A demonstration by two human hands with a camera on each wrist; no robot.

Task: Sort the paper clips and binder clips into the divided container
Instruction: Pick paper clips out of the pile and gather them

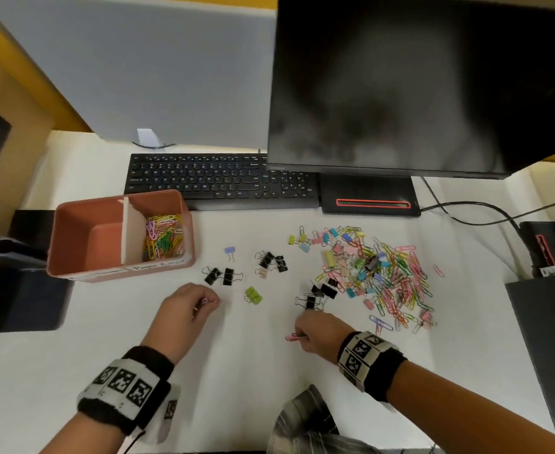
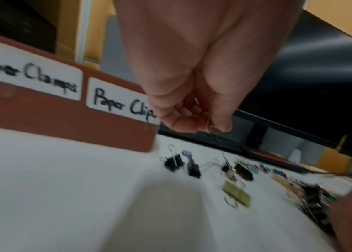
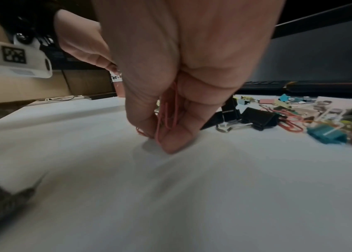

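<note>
A brown divided container (image 1: 73, 250) stands at the left; its right compartment holds several coloured paper clips (image 1: 163, 235), and its left one looks bare. Labels (image 2: 114, 102) read "Paper Clamps" and "Paper Clips". My left hand (image 1: 187, 306) pinches a small pale paper clip (image 2: 210, 126) just in front of the container. My right hand (image 1: 315, 332) holds a few pink paper clips (image 3: 168, 112) in its curled fingers, low over the table. A mixed pile of paper clips and binder clips (image 1: 377, 273) lies at the right. Black binder clips (image 1: 223, 276) and a green binder clip (image 1: 253, 294) lie between the hands.
A black keyboard (image 1: 220, 180) and a monitor (image 1: 416, 83) stand behind the work area. Cables (image 1: 485, 214) run at the back right, and dark boxes (image 1: 544, 339) sit along the right edge. The white table (image 1: 236, 388) stretches to the front edge.
</note>
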